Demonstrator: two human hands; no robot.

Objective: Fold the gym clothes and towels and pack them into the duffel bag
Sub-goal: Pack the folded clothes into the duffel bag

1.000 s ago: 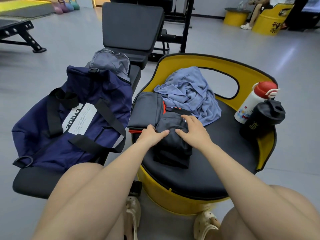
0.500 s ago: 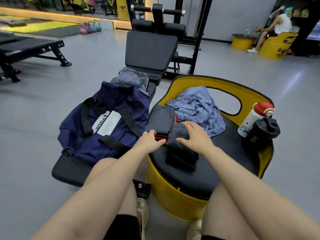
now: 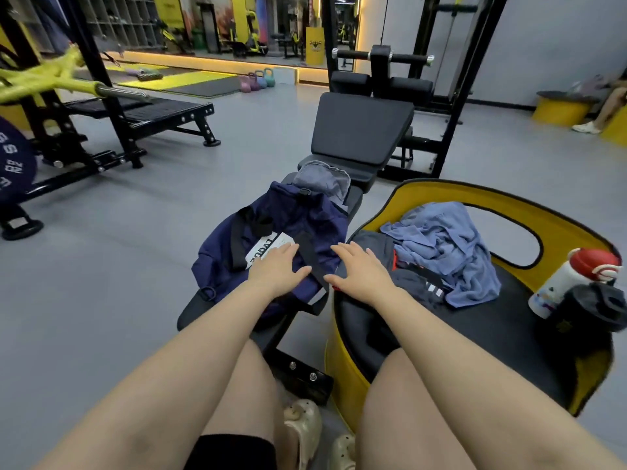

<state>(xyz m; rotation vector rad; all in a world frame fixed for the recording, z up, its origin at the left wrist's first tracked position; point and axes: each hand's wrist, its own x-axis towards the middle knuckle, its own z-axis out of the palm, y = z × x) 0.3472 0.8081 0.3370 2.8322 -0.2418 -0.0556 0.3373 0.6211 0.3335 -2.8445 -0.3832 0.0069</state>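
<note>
Nearest the navy duffel bag [image 3: 271, 239], the person's bare thighs frame a pair of beige clogs [image 3: 305, 432] on the grey floor. Both hands reach forward with fingers straight and spread, gripping nothing: the left hand [image 3: 274, 269] lies over the bag's white label, the right hand [image 3: 359, 273] hovers at the bag's right edge, above the dark folded clothes [image 3: 417, 286]. The bag lies on a black weight bench [image 3: 359, 130]. To the bag's right, a yellow stool [image 3: 441, 330] carries those clothes, a crumpled blue towel [image 3: 444, 245], a red-capped white bottle [image 3: 570, 279] and a black shaker [image 3: 597, 310]. Beyond the bag, kettlebells [image 3: 258, 81] stand by the mirror.
</note>
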